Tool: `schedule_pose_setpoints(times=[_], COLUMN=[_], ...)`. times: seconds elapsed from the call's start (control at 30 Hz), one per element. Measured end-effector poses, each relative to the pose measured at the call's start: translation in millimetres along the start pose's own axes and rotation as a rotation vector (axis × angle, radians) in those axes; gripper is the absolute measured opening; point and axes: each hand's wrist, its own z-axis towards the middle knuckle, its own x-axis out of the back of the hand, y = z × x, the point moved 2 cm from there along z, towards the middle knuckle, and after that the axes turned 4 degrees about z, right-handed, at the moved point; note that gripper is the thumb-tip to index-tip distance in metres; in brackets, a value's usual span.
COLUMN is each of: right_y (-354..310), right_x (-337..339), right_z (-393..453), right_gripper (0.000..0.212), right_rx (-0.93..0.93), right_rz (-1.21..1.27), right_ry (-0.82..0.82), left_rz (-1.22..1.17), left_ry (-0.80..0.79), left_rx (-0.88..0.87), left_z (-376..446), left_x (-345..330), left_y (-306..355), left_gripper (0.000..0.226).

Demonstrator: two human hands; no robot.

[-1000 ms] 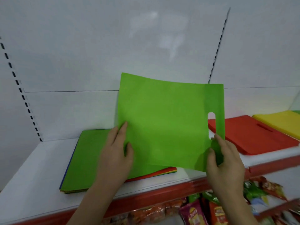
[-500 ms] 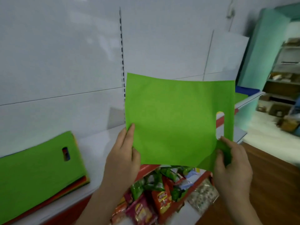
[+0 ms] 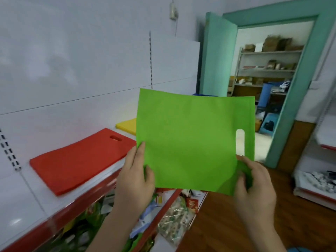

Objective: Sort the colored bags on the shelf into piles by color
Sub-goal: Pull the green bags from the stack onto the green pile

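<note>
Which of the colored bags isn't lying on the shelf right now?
The green bag: both hands hold it up in the air, while the red pile and yellow pile lie flat on the shelf.

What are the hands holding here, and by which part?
Both hands grip a flat green fabric bag: left hand at its lower left edge, right hand at its lower right corner.

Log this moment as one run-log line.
stage: carrying | held: green bag | left hand: pinches left edge | right hand: pinches corner below handle | shelf: red pile, yellow pile

left hand (image 3: 134,180), right hand (image 3: 254,186), both raised, apparently pinching
</note>
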Motion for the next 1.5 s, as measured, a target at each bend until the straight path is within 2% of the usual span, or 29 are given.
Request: schedule_pose_setpoints(times=[0.2,0.5,0.73,0.97,1.17,1.5], right_y=[63,151,214,279,329,341], right_x=[-13,-62,-104,-170,-236,-373], right_z=[53,183,266,347,428,513], right_gripper=[0.047,0.048,0.04,0.036,0.034,0.031], right_rx=[-0.094,-0.084,-0.065,-0.027,0.073,0.175], right_rz=[-0.071,-0.171,-0.145,-0.053,0.067,0.259], right_ry=[-0.027,-0.011,0.003,-0.068,-0.181,-0.373], left_rz=[-0.076,-0.152,-0.167,-0.05,0.06,0.31], left_ry=[-0.009,-0.032,-0.093,-0.055,0.033,0.201], left_rx=[-0.085,0.023,0.016,0.058,0.241,0.447], left_z=[46,156,228,283,327,375], left_x=[-97,-237,-324,-395,-444,-467], left_y=[14,39,51,47,44,5], left_gripper=[0.064,0.063,0.06,0.06,0.06,0.058])
